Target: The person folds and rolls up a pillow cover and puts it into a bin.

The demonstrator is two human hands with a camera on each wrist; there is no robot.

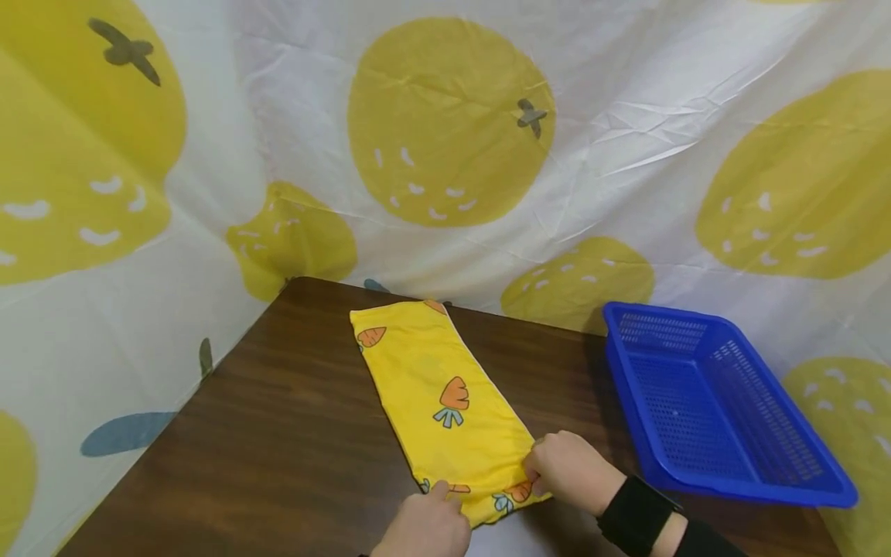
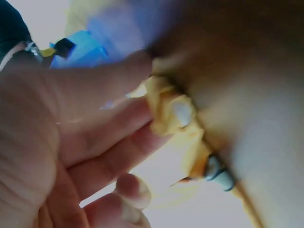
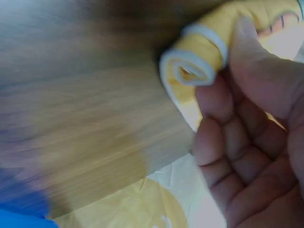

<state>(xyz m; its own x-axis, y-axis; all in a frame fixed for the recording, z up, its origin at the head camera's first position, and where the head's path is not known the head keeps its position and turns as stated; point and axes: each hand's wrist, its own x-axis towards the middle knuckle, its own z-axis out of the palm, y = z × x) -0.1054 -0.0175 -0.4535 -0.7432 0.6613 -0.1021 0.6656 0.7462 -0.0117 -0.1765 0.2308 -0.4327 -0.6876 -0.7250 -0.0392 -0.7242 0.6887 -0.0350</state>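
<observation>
A yellow carrot-print cloth point(image 1: 418, 363) lies lengthwise on the brown table, its near end rolled up. My left hand point(image 1: 430, 522) pinches the left part of that near end. In the left wrist view its thumb and fingers hold a bunched bit of the cloth point(image 2: 164, 107). The right hand point(image 1: 572, 470), with a black band at the wrist, grips the right part. The right wrist view shows the cloth's rolled end point(image 3: 190, 69), a spiral with pale edging, held between thumb and fingers. Part of the roll is hidden behind both hands.
A blue plastic basket point(image 1: 650, 433) with perforated sides stands to the right, close to my right hand. The brown wood-grain table point(image 1: 278, 425) extends to the left of the cloth. A white curtain with yellow fruit prints point(image 1: 445, 116) hangs behind and at the sides.
</observation>
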